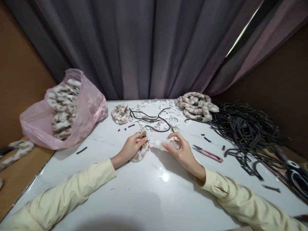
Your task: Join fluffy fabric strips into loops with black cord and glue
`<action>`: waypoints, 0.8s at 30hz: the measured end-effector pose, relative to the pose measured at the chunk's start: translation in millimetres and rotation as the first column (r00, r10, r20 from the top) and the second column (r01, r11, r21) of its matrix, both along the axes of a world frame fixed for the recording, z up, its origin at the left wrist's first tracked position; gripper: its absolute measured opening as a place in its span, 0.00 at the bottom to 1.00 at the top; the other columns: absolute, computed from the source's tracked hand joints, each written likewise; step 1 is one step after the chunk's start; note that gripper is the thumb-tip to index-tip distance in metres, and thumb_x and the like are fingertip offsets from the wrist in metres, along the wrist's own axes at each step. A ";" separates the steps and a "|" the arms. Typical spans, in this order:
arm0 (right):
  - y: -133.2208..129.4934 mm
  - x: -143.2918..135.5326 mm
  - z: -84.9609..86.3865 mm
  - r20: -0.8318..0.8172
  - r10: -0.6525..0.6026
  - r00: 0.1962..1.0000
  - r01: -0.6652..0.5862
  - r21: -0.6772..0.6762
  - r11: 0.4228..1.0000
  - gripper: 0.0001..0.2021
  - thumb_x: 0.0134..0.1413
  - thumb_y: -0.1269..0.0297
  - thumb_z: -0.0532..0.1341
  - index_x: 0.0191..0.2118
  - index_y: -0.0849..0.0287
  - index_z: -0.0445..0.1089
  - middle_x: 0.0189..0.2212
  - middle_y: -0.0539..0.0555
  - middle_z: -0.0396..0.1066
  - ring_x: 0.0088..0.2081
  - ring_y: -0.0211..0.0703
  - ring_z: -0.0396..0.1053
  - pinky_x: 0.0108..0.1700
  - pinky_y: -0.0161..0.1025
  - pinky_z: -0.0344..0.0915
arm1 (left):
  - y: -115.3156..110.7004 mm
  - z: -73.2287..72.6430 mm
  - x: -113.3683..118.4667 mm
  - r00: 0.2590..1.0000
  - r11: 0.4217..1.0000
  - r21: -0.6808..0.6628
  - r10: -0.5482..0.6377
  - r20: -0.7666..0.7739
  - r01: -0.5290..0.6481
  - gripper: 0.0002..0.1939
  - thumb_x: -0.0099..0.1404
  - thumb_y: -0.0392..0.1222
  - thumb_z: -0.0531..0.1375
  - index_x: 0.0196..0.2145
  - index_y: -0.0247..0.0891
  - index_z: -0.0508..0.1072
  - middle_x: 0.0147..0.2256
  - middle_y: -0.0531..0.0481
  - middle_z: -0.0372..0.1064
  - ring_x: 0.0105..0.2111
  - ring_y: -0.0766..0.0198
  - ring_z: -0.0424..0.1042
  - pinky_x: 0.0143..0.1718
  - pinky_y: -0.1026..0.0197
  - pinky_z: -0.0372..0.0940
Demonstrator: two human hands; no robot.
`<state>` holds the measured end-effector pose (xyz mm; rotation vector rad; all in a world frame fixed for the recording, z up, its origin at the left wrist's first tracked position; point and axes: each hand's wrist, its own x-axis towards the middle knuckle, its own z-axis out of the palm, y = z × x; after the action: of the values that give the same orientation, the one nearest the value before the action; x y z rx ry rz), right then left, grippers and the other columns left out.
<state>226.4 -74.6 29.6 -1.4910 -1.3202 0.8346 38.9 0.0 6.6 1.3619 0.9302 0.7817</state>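
Observation:
My left hand is closed on a fluffy white-and-brown plush ring, its thumb pressed over the upper part. A small dark end shows beside that thumb. To its right, my right hand grips a small translucent squeeze bottle between thumb and fingers. The bottle lies sideways, its narrow tip pointing left, close to the ring; whether the tip touches it I cannot tell. Pink-handled thread snips lie to the right of my right hand.
A pink plastic bag full of plush pieces sits at left. Another plush ring, loose black cords and scattered small metal clasps lie at the back. Plush loops, a black cord heap and large scissors are at right.

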 end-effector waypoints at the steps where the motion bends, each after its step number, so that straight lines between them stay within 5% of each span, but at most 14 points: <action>1: 0.0 0.0 0.0 0.003 -0.001 1.000 0.001 0.001 1.000 0.18 0.43 0.51 0.63 0.34 0.56 0.58 0.19 0.46 0.64 0.19 0.35 0.58 0.19 0.30 0.51 | 0.0 0.0 0.0 1.000 1.000 0.004 0.000 -0.002 0.000 0.18 0.53 0.53 0.63 0.25 0.36 0.64 0.21 0.51 0.69 0.23 0.64 0.69 0.23 0.66 0.58; 24: -1.0 -0.5 0.2 -0.029 0.007 1.000 -0.007 -0.003 1.000 0.17 0.44 0.53 0.63 0.34 0.56 0.58 0.18 0.45 0.62 0.18 0.33 0.56 0.19 0.29 0.50 | 1.0 -0.9 -0.4 0.998 0.998 0.056 -0.013 -0.064 0.017 0.19 0.54 0.56 0.60 0.26 0.37 0.62 0.22 0.51 0.69 0.23 0.63 0.69 0.23 0.66 0.58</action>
<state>225.9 -75.7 29.8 -1.4722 -1.3042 0.8605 38.5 1.0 5.6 1.4490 0.9527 0.7620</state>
